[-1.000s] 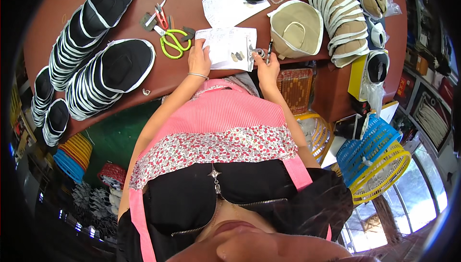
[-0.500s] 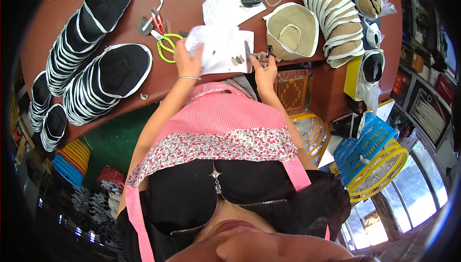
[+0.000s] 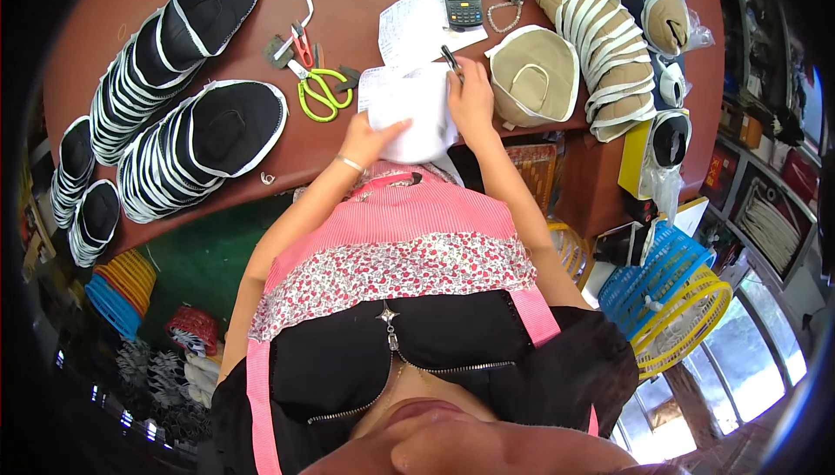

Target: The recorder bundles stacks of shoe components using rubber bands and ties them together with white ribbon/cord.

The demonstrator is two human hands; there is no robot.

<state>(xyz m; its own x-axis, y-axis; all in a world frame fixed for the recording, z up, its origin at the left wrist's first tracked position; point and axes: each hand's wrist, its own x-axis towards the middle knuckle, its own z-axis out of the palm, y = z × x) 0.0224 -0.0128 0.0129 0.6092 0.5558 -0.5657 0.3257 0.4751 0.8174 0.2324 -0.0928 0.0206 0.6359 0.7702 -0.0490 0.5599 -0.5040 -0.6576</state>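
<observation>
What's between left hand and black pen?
Head view: white papers fill the stretch between the left hand and the black pen, which is held in the right hand.

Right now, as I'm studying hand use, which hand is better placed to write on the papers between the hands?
Probably the right hand: it holds the pen beside the papers, while the left hand has its thumb over their left side and shows no pen.
</observation>
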